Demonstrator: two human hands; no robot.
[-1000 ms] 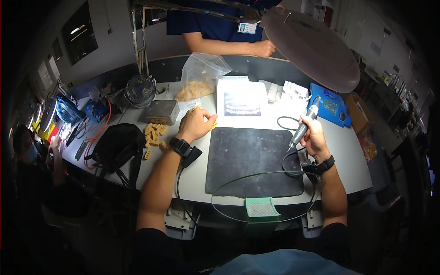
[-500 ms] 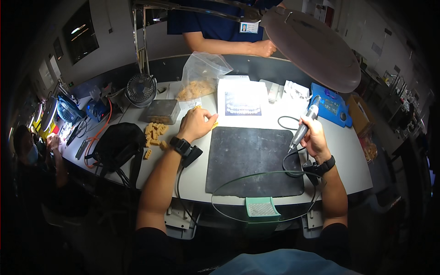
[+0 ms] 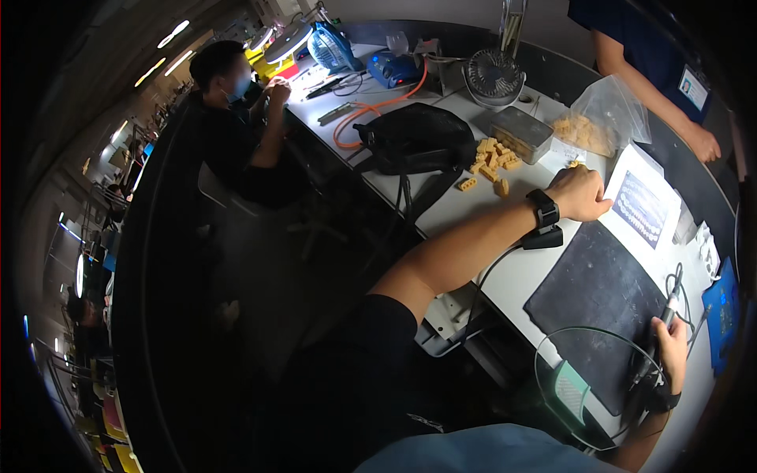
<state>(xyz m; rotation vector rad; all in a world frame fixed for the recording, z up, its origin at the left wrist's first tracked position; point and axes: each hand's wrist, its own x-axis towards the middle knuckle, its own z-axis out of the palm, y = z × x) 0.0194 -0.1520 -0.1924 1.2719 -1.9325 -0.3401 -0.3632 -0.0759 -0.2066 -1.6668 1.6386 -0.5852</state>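
My left hand (image 3: 579, 194) rests at the far side of the table with its fingers curled, beside the printed sheet (image 3: 670, 197) showing rows of teeth. A small yellow piece shows just beyond its knuckles; what the fingers hold, if anything, is hidden. Low on the right, my right hand (image 3: 672, 348) is closed round a grey, pen-shaped rotary handpiece (image 3: 669, 314) with a cable. This hand is at the right edge of a dark mat (image 3: 595, 296). Left of my left hand lies a heap of tan blocks (image 3: 494, 161); more fill a clear plastic bag (image 3: 619, 106).
A metal box (image 3: 520, 135), a small fan (image 3: 494, 77), a black bag (image 3: 418, 135) and an orange hose (image 3: 344, 126) occupy the left side. A round clear shield stands above a green holder (image 3: 572, 392) at the front edge. A blue control unit (image 3: 720, 315) sits right. Two other people are nearby.
The view has swung left, so the table appears tilted and shifted right. My left hand stays near the sheet with fingers more curled; the right still grips the handpiece.
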